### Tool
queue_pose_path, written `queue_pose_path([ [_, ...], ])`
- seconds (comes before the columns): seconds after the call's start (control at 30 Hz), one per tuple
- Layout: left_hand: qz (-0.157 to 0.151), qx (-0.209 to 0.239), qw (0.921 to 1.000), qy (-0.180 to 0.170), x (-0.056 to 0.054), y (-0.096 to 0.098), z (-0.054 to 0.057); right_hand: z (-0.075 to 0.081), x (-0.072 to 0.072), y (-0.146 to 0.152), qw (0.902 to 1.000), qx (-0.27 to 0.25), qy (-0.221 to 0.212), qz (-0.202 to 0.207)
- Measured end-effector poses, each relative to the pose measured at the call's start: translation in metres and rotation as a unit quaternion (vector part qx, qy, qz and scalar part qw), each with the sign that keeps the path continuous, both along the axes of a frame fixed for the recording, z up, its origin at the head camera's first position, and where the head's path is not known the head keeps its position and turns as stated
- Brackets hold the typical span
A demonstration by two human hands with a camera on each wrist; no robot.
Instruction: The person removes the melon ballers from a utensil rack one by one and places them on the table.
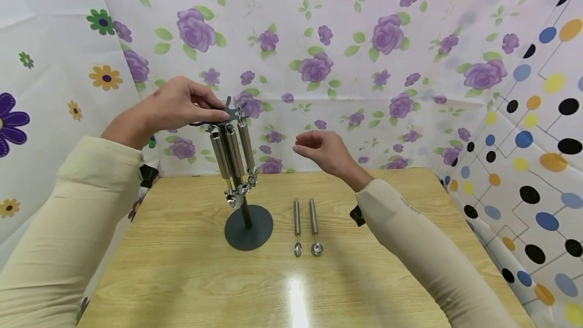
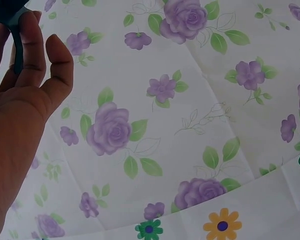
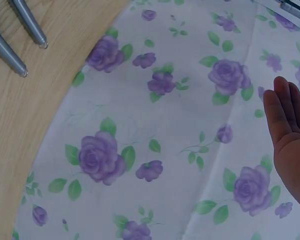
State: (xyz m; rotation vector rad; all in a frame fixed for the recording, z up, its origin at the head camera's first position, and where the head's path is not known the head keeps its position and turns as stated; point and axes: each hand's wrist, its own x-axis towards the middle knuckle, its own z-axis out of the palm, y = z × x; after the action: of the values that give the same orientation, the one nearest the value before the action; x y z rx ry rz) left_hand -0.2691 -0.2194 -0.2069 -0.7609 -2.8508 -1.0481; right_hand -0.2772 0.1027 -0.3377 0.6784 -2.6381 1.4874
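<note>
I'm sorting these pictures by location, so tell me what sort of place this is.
Probably a makeshift recording booth: patterned sheets hang on three sides of a wood-grain table, where a stand holds metal utensils.

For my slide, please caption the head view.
Left hand grips a rack of hanging utensils, right hand hovers empty, two utensils lie on the table.

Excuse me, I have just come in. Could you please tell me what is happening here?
A person is holding the top of a dark stand with the left hand. Three metal scoops hang from the stand's hooks. Two more metal tools lie side by side on the wooden table, to the right of the stand's base. The right hand is in the air and holds nothing.
</note>
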Motion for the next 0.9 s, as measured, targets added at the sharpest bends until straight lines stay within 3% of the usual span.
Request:
queue_pose_path([
  [0.9, 0.021, 0.013, 0.9997, -0.009, 0.002, 0.0, -0.003, 0.027, -0.003, -0.036, 0.9993, -0.009, 0.005, 0.035],
])
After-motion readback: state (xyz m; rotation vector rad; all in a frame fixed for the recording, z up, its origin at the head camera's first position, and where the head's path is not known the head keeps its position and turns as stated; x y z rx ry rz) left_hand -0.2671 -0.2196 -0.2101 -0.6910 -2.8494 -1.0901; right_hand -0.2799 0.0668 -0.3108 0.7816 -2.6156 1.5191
